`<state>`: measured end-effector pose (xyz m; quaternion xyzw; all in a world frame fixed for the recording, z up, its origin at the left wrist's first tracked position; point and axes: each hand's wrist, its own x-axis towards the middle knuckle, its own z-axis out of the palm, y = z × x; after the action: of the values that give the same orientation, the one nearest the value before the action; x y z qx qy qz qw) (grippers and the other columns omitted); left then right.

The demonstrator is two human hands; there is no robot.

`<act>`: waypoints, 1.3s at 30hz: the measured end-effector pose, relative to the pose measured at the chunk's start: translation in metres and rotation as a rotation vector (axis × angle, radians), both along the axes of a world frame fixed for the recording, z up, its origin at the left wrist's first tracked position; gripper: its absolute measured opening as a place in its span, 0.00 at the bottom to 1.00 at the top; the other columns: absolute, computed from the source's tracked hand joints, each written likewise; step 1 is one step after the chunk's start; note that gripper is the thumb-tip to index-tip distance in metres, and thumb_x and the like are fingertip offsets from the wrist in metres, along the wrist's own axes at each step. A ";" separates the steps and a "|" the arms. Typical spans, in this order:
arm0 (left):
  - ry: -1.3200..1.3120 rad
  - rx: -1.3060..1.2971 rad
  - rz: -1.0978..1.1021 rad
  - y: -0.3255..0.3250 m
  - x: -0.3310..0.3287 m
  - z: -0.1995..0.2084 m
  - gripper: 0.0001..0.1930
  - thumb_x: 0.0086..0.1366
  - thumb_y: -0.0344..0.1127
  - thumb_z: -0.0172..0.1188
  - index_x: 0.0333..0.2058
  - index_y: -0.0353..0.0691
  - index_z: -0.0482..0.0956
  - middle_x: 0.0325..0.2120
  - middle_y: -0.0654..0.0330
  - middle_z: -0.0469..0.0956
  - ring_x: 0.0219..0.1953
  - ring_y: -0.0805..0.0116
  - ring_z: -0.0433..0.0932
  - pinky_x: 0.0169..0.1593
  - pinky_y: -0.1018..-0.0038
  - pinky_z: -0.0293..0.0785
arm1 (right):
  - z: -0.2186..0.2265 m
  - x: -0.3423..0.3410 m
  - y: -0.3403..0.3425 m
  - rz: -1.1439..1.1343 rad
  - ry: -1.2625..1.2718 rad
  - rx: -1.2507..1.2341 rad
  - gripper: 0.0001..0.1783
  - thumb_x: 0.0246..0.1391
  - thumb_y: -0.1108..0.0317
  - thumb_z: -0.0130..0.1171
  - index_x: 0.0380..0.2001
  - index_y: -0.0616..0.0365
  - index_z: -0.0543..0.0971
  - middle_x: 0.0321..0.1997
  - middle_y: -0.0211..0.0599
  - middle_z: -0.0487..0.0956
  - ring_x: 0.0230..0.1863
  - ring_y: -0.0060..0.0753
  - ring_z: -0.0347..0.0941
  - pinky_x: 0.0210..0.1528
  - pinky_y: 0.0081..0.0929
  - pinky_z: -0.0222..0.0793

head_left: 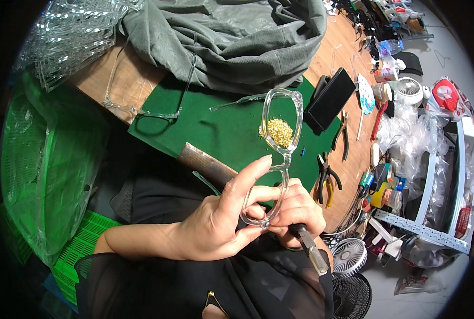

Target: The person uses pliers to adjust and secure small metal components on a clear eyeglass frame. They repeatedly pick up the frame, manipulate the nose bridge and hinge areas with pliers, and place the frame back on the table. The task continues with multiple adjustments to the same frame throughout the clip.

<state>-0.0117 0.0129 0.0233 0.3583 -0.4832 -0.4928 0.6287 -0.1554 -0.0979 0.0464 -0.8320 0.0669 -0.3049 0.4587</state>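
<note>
A clear plastic eyeglass frame (pixel 284 154) is held upright in front of me, one temple reaching left from its far end. My left hand (pixel 229 212) is closed round its near rim, the index finger stretched along the frame. Beside it my right hand (pixel 298 215) grips a hand tool (pixel 312 252) with a black part and a pale metal-like end; its working tip is hidden. The right fingers meet the frame's near end. Below the far lens lies a heap of tiny gold-coloured screws or similar parts (pixel 279 132) on the green mat (pixel 194 135).
Another clear frame (pixel 157 114) rests at the mat's left edge, near stacked clear frames (pixel 80 37) and grey cloth (pixel 226 48). A phone (pixel 330 100), pliers (pixel 326 179) and more pliers (pixel 342 137) lie right. A green crate (pixel 45 159) stands left; fans (pixel 348 256) stand lower right.
</note>
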 end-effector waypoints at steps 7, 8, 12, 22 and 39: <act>-0.029 -0.001 0.039 0.000 0.000 0.000 0.49 0.52 0.15 0.57 0.62 0.39 0.30 0.49 0.37 0.67 0.40 0.65 0.77 0.43 0.76 0.73 | 0.005 -0.006 -0.001 -0.036 0.040 -0.039 0.10 0.47 0.64 0.64 0.28 0.56 0.74 0.26 0.29 0.75 0.28 0.33 0.72 0.37 0.33 0.66; -0.031 -0.026 0.066 -0.001 0.000 0.001 0.50 0.52 0.16 0.58 0.62 0.39 0.30 0.48 0.38 0.67 0.39 0.66 0.77 0.42 0.77 0.72 | 0.008 -0.010 -0.002 -0.059 0.054 -0.059 0.11 0.48 0.63 0.63 0.29 0.56 0.74 0.26 0.30 0.75 0.29 0.33 0.72 0.38 0.34 0.67; 0.016 -0.173 0.183 -0.002 -0.005 -0.012 0.51 0.46 0.20 0.66 0.61 0.37 0.38 0.61 0.49 0.44 0.50 0.57 0.71 0.35 0.77 0.71 | 0.014 -0.028 -0.013 -0.069 0.465 -0.210 0.14 0.39 0.74 0.64 0.32 0.60 0.72 0.33 0.40 0.74 0.35 0.42 0.71 0.39 0.34 0.67; -0.024 -0.205 0.170 -0.005 -0.008 -0.014 0.51 0.45 0.22 0.69 0.61 0.37 0.39 0.49 0.45 0.63 0.43 0.65 0.73 0.35 0.77 0.72 | 0.026 -0.025 -0.009 0.033 0.760 -0.167 0.21 0.31 0.78 0.60 0.35 0.63 0.69 0.35 0.43 0.70 0.38 0.46 0.67 0.42 0.34 0.64; -0.291 -0.181 0.229 -0.003 -0.008 -0.010 0.49 0.47 0.22 0.69 0.59 0.33 0.39 0.41 0.41 0.72 0.40 0.62 0.77 0.43 0.74 0.71 | 0.025 -0.017 -0.009 0.074 0.793 -0.335 0.18 0.30 0.71 0.64 0.28 0.59 0.69 0.27 0.38 0.66 0.32 0.41 0.65 0.37 0.33 0.61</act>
<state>-0.0201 0.0094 0.0136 0.4203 -0.5673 -0.3160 0.6338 -0.1726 -0.1070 0.0713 -0.9496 0.1577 0.0485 0.2665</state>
